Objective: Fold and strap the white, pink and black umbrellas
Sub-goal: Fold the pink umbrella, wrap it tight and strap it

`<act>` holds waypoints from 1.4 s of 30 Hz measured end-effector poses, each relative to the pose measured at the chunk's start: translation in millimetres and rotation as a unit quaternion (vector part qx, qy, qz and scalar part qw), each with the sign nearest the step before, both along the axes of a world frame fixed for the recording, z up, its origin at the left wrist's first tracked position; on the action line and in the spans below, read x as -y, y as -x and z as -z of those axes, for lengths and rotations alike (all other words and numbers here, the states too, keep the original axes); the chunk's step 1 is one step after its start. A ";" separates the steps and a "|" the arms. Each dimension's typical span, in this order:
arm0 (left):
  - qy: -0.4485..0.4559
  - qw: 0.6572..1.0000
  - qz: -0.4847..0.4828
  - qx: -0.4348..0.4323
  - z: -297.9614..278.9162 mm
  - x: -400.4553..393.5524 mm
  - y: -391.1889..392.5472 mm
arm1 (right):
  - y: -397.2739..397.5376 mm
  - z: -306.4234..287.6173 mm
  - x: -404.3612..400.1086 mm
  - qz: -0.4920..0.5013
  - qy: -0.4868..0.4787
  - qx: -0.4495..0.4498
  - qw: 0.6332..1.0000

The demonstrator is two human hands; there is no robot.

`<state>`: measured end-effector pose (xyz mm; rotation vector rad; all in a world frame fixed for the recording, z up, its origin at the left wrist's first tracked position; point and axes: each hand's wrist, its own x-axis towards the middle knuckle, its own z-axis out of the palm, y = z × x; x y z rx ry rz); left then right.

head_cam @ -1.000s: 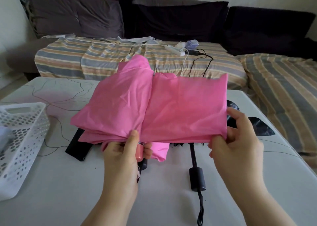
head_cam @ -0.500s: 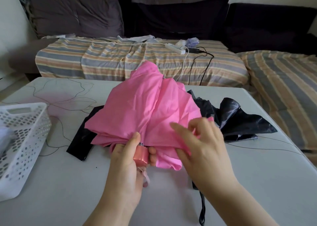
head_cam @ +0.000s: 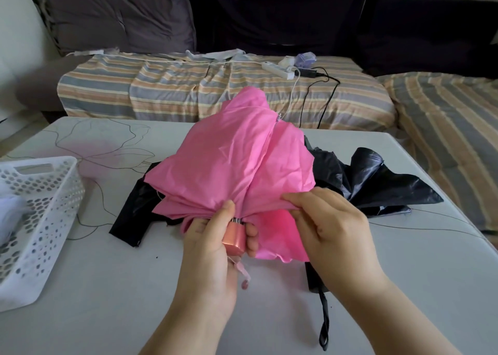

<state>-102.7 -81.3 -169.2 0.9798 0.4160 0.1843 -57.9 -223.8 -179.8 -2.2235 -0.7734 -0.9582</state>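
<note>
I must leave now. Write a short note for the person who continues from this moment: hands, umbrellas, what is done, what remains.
Left hand grips the pink umbrella at its handle. Right hand pinches a pink fabric panel beside it.
Black umbrella lies on the table under the pink one, unfolded.
White basket at left holds something white, too blurred to identify.
Done: pink pleats partly gathered.
Left: finish and strap pink, then black.

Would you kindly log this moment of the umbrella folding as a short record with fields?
surface: grey table
left hand: grips the pink umbrella's handle
right hand: pinches a fold of the pink canopy
pink umbrella: collapsed, canopy loose, not strapped
black umbrella: lies on the table behind the pink one, unfolded fabric, unstrapped
white basket: at the table's left edge
</note>
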 end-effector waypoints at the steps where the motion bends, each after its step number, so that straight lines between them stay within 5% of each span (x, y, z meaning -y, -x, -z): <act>1: 0.012 1.000 0.004 0.006 -0.9 -0.2 0.3 | -0.6 -1.2 0.7 0.005 -0.002 0.006 1.000; 10: 0.022 0.999 0.024 -0.009 0.8 -4.4 3.2 | -3.0 -6.8 1.7 0.049 0.130 0.056 0.989; 15: 0.001 0.999 0.030 -0.011 2.9 -1.0 6.2 | 2.8 -6.8 -16.7 -0.036 0.185 0.065 0.980; 30: -0.022 0.993 0.117 0.005 2.9 -10.5 8.3 | -2.8 -10.7 -9.5 -0.176 0.081 -0.115 0.974; 33: -0.031 0.996 0.088 -0.017 5.9 -12.5 7.1 | 1.4 -12.1 -8.0 -0.175 0.074 -0.262 0.946; 36: -0.047 0.997 0.066 -0.011 9.2 -13.0 6.8 | 11.2 -16.8 -11.8 -0.056 -0.057 -0.386 0.919; 39: -0.070 0.994 0.080 0.003 12.8 -6.7 9.8 | 5.8 -14.4 -23.0 0.030 -0.126 -0.506 0.853; 42: -0.086 0.991 0.104 0.012 17.7 -0.3 14.4 | -0.9 -5.8 -28.8 -0.014 -0.170 -0.603 0.780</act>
